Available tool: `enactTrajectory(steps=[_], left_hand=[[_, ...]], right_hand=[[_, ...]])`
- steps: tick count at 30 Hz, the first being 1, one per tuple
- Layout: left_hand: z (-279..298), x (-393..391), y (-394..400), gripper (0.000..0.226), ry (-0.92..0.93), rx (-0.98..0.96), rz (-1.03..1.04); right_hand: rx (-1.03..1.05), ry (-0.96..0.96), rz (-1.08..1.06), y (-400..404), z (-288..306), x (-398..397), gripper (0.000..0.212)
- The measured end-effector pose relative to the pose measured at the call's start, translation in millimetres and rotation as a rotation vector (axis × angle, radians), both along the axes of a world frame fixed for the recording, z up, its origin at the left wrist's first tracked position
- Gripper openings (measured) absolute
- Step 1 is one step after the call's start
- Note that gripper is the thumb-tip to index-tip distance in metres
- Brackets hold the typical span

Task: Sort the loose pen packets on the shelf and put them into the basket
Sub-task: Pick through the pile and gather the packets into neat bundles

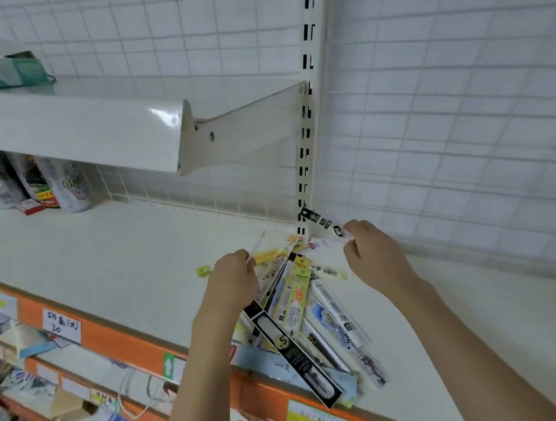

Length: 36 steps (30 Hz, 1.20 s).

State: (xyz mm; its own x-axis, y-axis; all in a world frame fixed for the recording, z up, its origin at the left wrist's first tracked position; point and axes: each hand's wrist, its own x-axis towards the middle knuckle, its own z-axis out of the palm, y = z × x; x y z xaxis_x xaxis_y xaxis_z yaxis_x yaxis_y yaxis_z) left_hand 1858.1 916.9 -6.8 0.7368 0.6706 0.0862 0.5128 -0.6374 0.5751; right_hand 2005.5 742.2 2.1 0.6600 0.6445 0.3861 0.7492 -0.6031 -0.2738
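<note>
Pen packets lie in a loose fan on the white shelf, long narrow sleeves in yellow, black, white and pale blue, overlapping one another just in front of the slotted upright post. The near ends of several, among them a black packet marked ".5", hang over the shelf's orange front edge. A small yellow tag rests alone on the shelf, left of the post and just beside the pile. Both bare forearms reach up and forward toward the post. The left hand hovers over the pile's far left side, back of the hand to the camera, fingers curled and pinching a thin clear packet that slants up toward the post. The right hand, right of the pile and close to the post's foot, has its fingers curled around a white packet with black print, raised clear of the shelf and pointing at the post's base. No basket shows in view.
</note>
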Motion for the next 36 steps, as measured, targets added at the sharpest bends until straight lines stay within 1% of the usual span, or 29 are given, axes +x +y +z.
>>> enactTrajectory(steps=[2,4,5,8,11,12,14,16,17,20,22,24,27,30,32,34,36], left_hand=[[-2.9,13.9,-5.0,0.026,0.056,-0.005,-0.026],[-3.8,25.3,-7.9,0.021,0.097,-0.031,-0.024],[-4.2,29.8,-8.9,0.026,0.127,-0.031,-0.015],[-8.1,38.4,-9.8,0.030,0.225,-0.017,-0.024],[-8.4,44.5,-8.7,0.036,0.247,-0.014,-0.040],[-6.1,45.7,-9.1,0.038,0.228,-0.012,-0.036],[0.4,44.9,-10.0,0.037,0.131,-0.040,-0.024],[8.3,39.4,-9.6,0.036,0.022,-0.087,-0.016],[11.4,35.5,-8.2,0.035,-0.026,-0.107,-0.008],[19.5,17.7,-1.7,0.026,-0.154,-0.134,0.038],[23.6,3.4,3.5,0.026,-0.213,-0.150,0.081],[25.0,-10.3,9.1,0.025,-0.264,-0.190,0.116],[26.2,-27.1,14.0,0.020,-0.350,-0.249,0.190],[24.1,-36.4,14.9,0.012,-0.387,-0.223,0.258],[22.4,-41.1,15.1,0.011,-0.380,-0.204,0.283],[20.1,-45.0,15.1,0.010,-0.372,-0.214,0.303],[17.0,-47.8,15.0,0.010,-0.338,-0.216,0.320]], right_hand=[[0.055,0.049,-0.069,-13.5,2.4,-4.1,0.026],[0.088,0.083,-0.133,-25.9,0.2,-7.6,0.015],[0.097,0.105,-0.163,-31.6,-1.4,-9.0,0.010],[0.095,0.181,-0.238,-46.1,-5.3,-13.3,0.012],[0.068,0.219,-0.261,-54.7,-6.0,-19.6,0.010],[0.055,0.229,-0.250,-54.7,-5.9,-23.0,0.013],[0.022,0.258,-0.186,-50.0,-4.4,-32.7,0.024],[-0.027,0.276,-0.079,-39.8,-2.6,-45.7,0.037],[-0.054,0.288,-0.023,-33.5,-2.7,-52.0,0.040],[-0.137,0.333,0.141,-13.3,-4.8,-69.3,0.042],[-0.201,0.360,0.221,-0.7,-8.3,-78.1,0.042],[-0.266,0.389,0.270,8.0,-9.6,-86.3,0.051],[-0.333,0.366,0.332,17.8,-10.6,-95.9,0.053],[-0.336,0.320,0.352,24.1,-11.8,-100.0,0.060],[-0.365,0.331,0.382,25.4,-12.4,-101.9,0.061],[-0.421,0.347,0.421,25.4,-10.8,-105.4,0.058],[-0.451,0.334,0.449,27.2,-9.9,-107.3,0.049]])
